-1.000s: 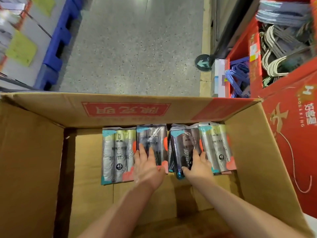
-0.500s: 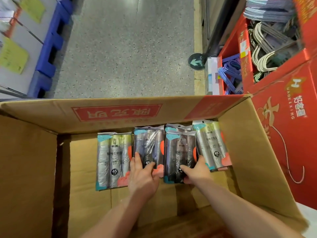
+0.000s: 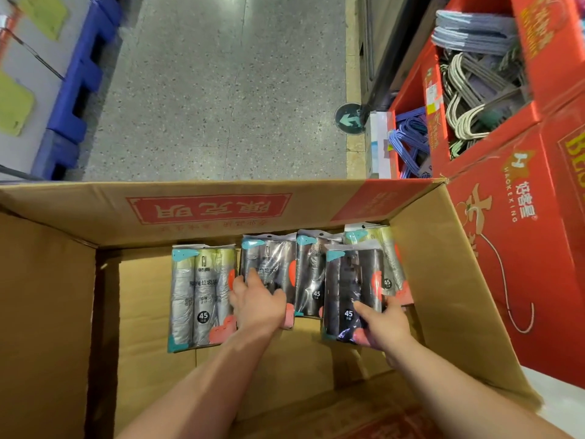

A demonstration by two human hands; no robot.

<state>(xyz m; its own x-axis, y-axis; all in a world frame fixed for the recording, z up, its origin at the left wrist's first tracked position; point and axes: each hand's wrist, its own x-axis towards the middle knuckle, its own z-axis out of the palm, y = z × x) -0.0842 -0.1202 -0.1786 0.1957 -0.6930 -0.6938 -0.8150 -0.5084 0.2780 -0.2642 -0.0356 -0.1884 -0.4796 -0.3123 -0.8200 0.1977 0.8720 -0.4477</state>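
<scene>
Right hand [image 3: 384, 324]: I'm gripping the dark garbage-bag pack [image 3: 348, 286] at its near end, thumb on top, overlapping the rightmost pack [image 3: 391, 264].
Left hand [image 3: 258, 307]: fingers spread, resting on the second pack [image 3: 269, 261] in the cardboard box [image 3: 443, 280].

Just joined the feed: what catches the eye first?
An open cardboard box fills the foreground, packs of bin bags lined along its far wall. The left hand rests on one dark pack; the right hand grips a second dark pack. Red boxes of hangers stand upper right.

"45" marks the dark pack [image 3: 347, 280]; "HAOKEXING" the red carton [image 3: 525, 267].
</scene>
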